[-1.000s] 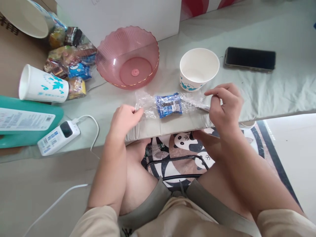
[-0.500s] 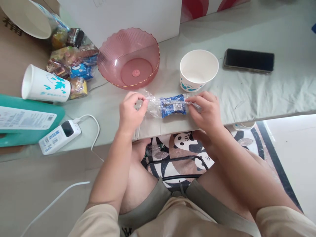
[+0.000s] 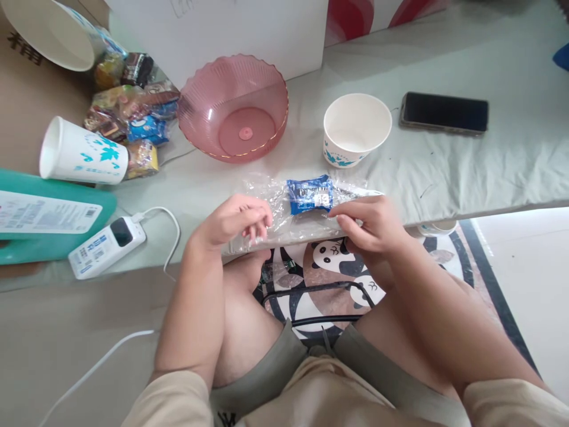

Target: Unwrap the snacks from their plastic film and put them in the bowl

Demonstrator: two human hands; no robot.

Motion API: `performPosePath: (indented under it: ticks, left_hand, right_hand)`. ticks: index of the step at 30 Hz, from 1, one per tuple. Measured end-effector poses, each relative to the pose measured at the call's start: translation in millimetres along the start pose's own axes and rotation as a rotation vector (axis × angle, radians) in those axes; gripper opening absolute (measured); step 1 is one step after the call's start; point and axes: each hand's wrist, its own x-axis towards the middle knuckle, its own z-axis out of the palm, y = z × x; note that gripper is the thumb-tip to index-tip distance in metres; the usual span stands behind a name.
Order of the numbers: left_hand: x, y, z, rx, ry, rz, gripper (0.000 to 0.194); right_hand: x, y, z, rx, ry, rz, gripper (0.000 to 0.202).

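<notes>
A small blue packet [image 3: 310,194] lies on a spread-out sheet of clear plastic wrap [image 3: 269,196] near the table's front edge. My left hand [image 3: 240,222] hovers at the left side of the wrap, fingers loosely curled and apart, holding nothing. On the right, my right hand [image 3: 367,222] is beside the packet's lower right corner, its index finger extended and apart from the thumb, with nothing seen between them. Behind the packet stand a pink ribbed bowl [image 3: 244,133] and a white paper cup with teal leaves [image 3: 355,130].
A black phone [image 3: 444,112] lies at the right. To the left are a tipped paper cup [image 3: 82,154], several wrapped snacks [image 3: 146,127], a green jug [image 3: 48,219] and a white power bank [image 3: 106,246] with its cable. A white box [image 3: 231,35] stands behind the bowl.
Both hands have let go of the plastic ends. My left hand has moved down and left, and my right hand slightly down. The wrap now lies spread out under the packet.
</notes>
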Motion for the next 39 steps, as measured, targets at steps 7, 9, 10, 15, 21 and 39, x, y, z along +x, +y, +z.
performPosePath:
  ticks: [7, 9, 10, 15, 21, 39]
  left_hand:
    - [6, 3, -4.0, 0.547, 0.562, -0.299, 0.052]
    - [5, 0, -6.2, 0.603, 0.469, -0.477, 0.058]
    - [5, -1, -5.4, 0.610, 0.400, -0.512, 0.057]
    - [14, -4, 12.7, 0.592, 0.528, -0.272, 0.039]
    - [31, -6, 25.4, 0.247, 0.573, -0.051, 0.021]
    - [36, 8, 25.5, -0.487, 0.486, -0.243, 0.036]
  right_hand:
    - [3, -3, 9, -0.371, -0.084, 0.361, 0.033]
    - [3, -2, 12, -0.370, -0.044, 0.378, 0.028]
    - [3, -2, 13, -0.371, -0.023, 0.380, 0.029]
    - [2, -3, 18, -0.388, 0.019, 0.378, 0.047]
    - [5, -6, 22, -0.351, 0.020, 0.331, 0.051]
    - [8, -5, 35, -0.035, -0.169, 0.029, 0.057]
